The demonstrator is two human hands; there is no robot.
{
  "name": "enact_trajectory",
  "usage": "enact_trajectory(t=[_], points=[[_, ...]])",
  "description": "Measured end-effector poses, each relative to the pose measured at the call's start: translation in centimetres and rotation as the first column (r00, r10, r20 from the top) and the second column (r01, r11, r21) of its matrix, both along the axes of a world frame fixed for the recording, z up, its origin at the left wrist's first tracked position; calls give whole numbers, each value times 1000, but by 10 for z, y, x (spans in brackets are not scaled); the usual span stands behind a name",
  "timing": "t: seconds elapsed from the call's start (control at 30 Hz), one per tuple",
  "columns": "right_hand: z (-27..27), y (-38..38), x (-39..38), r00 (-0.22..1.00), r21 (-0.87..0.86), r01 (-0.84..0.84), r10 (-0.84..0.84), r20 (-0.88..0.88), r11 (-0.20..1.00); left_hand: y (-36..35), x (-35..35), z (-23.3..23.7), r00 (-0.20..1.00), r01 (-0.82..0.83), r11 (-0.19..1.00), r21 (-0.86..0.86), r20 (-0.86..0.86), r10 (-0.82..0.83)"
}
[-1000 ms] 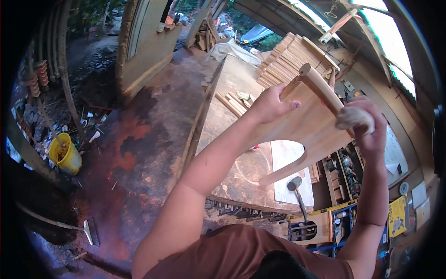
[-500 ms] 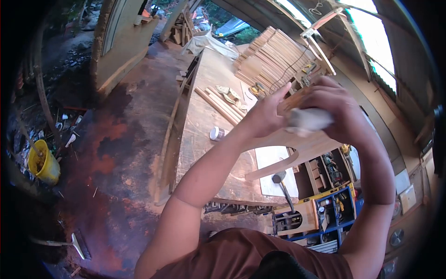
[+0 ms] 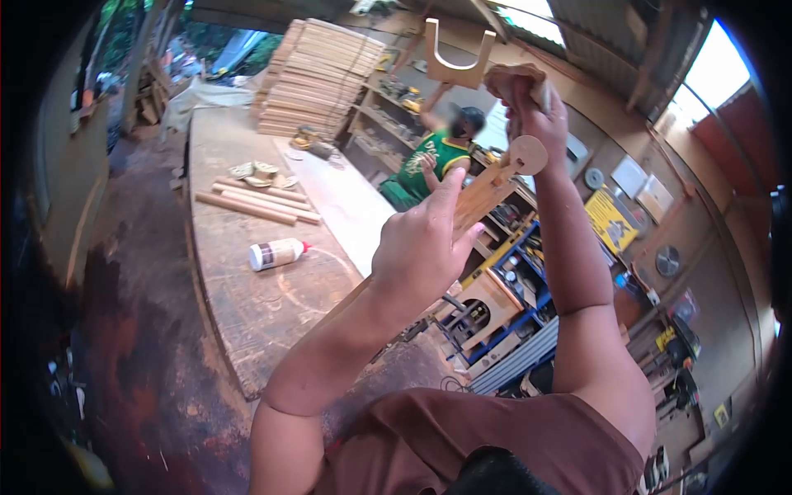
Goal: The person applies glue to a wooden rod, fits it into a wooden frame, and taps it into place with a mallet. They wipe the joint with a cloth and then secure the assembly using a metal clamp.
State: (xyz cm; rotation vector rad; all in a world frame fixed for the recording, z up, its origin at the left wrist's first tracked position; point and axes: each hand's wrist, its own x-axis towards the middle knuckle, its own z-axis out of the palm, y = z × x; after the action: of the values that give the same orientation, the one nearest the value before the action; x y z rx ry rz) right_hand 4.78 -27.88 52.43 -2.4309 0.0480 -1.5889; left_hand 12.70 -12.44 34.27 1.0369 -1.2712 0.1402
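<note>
My left hand (image 3: 421, 247) grips a long wooden piece (image 3: 487, 191) between thumb and fingers. The piece is tilted up to the right and ends in a round, disc-like head. Above that end, my raised right hand (image 3: 532, 111) is closed round a crumpled tan thing (image 3: 516, 76) that looks like a folded rag. Most of the right fingers are hidden behind it. On the workbench (image 3: 239, 313) to the left lies a white glue bottle (image 3: 279, 253) with a red tip.
Wooden rods (image 3: 256, 205) and a yellow power tool (image 3: 309, 140) lie on the bench, near a tall stack of boards (image 3: 318, 78). Behind, a person in a green jersey (image 3: 429, 165) holds up a U-shaped wooden piece (image 3: 454, 64). Blue tool shelving (image 3: 528, 289) stands right.
My view has turned right, bringing the person into sight. My hands have moved apart, the right one upward with the rag-like thing. The glue bottle now lies in fuller view.
</note>
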Motion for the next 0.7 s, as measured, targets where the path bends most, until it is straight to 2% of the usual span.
enact_trajectory(t=[0.1,0.17,0.27,0.47,0.5,0.57,0.6,0.63,0.67,0.7], points=[[4,-2,-9,996,31,73,-72,-45,997,-11,-11,7,1000,-5,999,-33,-9,5],[6,-15,-16,997,57,56,-53,-54,997,-14,-15,13,999,35,999,-12,-24,-35],[7,-22,-22,997,122,61,-54,-57,991,-20,-20,14,1000,9,1000,-23,3,-9],[12,-24,-19,984,-6,145,-145,-100,989,-24,-13,22,1000,8,1000,-17,0,-8],[11,-23,-12,987,-18,124,-125,-97,992,-24,-5,21,1000,-18,1000,11,7,18],[15,-28,7,971,-98,55,-76,-226,994,-19,16,17,999,11,999,-47,-37,-12],[14,-32,23,971,-100,-11,-13,-238,995,-14,29,15,998,-14,1000,-16,-65,13],[10,-31,39,966,-95,-80,54,-251,992,-22,47,5,996,27,992,-122,-80,-36],[4,10,47,945,1,-106,102,-310,994,-22,62,-2,996,2,991,-130,-93,-14],[2,15,56,934,-39,-119,98,-344,992,-19,75,-8,995,-17,990,-143,-101,3]])
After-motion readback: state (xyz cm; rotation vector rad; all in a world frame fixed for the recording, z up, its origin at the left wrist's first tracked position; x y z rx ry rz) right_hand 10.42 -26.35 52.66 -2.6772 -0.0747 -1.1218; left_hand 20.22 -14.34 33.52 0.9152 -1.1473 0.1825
